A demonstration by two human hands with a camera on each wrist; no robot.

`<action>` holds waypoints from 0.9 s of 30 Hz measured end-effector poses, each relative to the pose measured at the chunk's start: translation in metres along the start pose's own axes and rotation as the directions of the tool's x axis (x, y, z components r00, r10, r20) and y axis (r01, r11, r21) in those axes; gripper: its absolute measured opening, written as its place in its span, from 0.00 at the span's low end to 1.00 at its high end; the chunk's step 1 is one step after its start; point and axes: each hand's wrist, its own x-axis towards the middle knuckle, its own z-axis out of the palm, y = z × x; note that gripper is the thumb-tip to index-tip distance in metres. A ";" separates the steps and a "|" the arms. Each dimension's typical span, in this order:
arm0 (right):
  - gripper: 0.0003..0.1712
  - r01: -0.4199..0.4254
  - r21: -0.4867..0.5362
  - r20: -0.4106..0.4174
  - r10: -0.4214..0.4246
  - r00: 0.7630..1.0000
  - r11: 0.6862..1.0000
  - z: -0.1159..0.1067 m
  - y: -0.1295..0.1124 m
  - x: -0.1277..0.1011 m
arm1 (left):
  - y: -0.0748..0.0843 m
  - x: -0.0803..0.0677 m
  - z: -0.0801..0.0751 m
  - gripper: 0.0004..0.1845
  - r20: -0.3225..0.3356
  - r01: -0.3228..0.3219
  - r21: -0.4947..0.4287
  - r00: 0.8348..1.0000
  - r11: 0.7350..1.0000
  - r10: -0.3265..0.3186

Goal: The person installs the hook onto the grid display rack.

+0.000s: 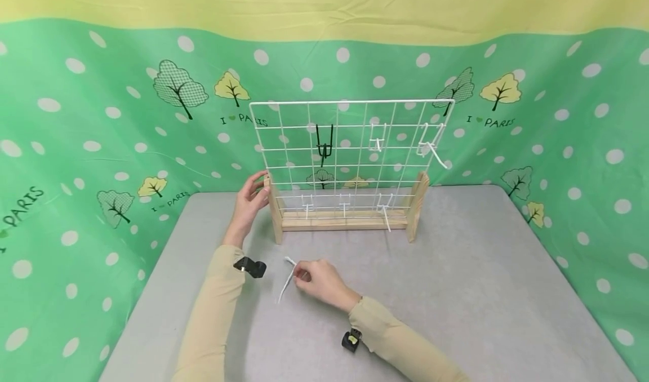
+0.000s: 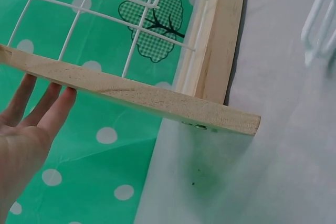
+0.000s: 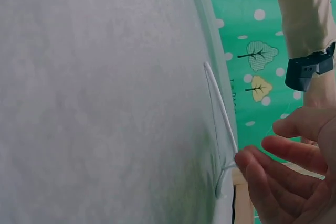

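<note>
My left hand (image 1: 252, 198) is at the left wooden upright (image 1: 274, 210) of a white wire grid rack (image 1: 350, 150). In the left wrist view, the straight fingers (image 2: 59, 113) touch that upright's outer side; the thumb is hidden. In front of the rack's left end, my right hand (image 1: 324, 283) pinches a white wire hook (image 1: 286, 283) between curled fingertips, low over the table. From the right wrist, the hook's long prong (image 3: 220, 106) slants away from the fingertips, which partly cover its other end.
A black hook (image 1: 324, 148) and several white hooks (image 1: 384, 208) hang on the grid. A wooden bar (image 1: 345, 222) joins the two uprights at the bottom. The rack stands on the grey tabletop (image 1: 481, 292), with a green dotted curtain (image 1: 91, 162) behind and at the sides.
</note>
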 end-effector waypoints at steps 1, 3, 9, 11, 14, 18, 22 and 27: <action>0.04 0.000 -0.016 -0.005 0.000 1.000 1.000 0.000 0.001 0.000 | 0.000 0.000 0.000 0.26 0.000 0.005 -0.006 1.000 1.000 -0.005; 0.05 -0.002 -0.052 -0.014 0.001 1.000 0.999 -0.001 0.003 -0.001 | 0.000 -0.001 0.000 0.26 0.000 0.019 -0.020 1.000 1.000 -0.019; 0.07 -0.016 -0.103 -0.027 0.013 1.000 0.995 -0.003 0.012 0.001 | 0.000 -0.003 0.000 0.27 -0.003 0.066 -0.040 0.998 0.997 -0.066; 0.07 -0.016 -0.098 -0.037 0.013 0.999 0.995 -0.005 0.013 0.003 | 0.001 -0.002 0.000 0.28 -0.003 0.069 -0.047 0.998 0.997 -0.069; 0.08 -0.022 -0.082 -0.043 0.019 0.999 0.996 -0.006 0.015 0.005 | 0.001 -0.001 -0.001 0.28 0.003 0.071 -0.067 0.997 0.995 -0.071; 0.08 -0.043 -0.063 -0.014 0.042 0.999 0.997 -0.004 0.018 0.005 | 0.000 0.000 -0.002 0.29 0.006 0.083 -0.083 0.997 0.993 -0.083; 0.10 -0.074 -0.063 0.039 0.076 0.996 0.995 -0.001 0.020 0.005 | -0.001 0.000 -0.003 0.29 -0.004 0.086 -0.086 0.996 0.993 -0.087; 0.15 -0.095 -0.087 0.070 0.101 0.992 0.992 0.003 0.022 0.004 | -0.003 -0.001 -0.002 0.29 0.000 0.081 -0.079 0.997 0.994 -0.081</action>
